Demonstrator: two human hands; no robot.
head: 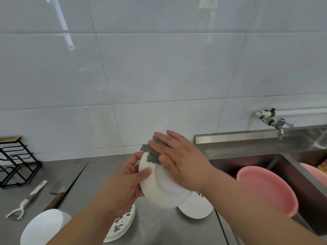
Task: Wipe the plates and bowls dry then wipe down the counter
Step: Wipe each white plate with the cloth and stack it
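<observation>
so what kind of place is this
Most likely a kitchen washing-up area: a steel sink with a wall tap, beside a steel counter holding stacked plates and a cleaver.

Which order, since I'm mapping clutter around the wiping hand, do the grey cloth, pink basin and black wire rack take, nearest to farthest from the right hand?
1. grey cloth, pressed under the right hand.
2. pink basin, to its right.
3. black wire rack, far left.

Rack (17, 161): far left on the counter (99, 172), by the wall.
Peeler (26, 200), cleaver (62, 188): side by side before the rack.
Bowl (42, 225): front left, plate stack (123, 223) just right of it.
Held plate (159, 191): above the counter's middle.
Sink (256, 161): right of the counter; basin (265, 190) in it, tap (278, 125) behind.
</observation>
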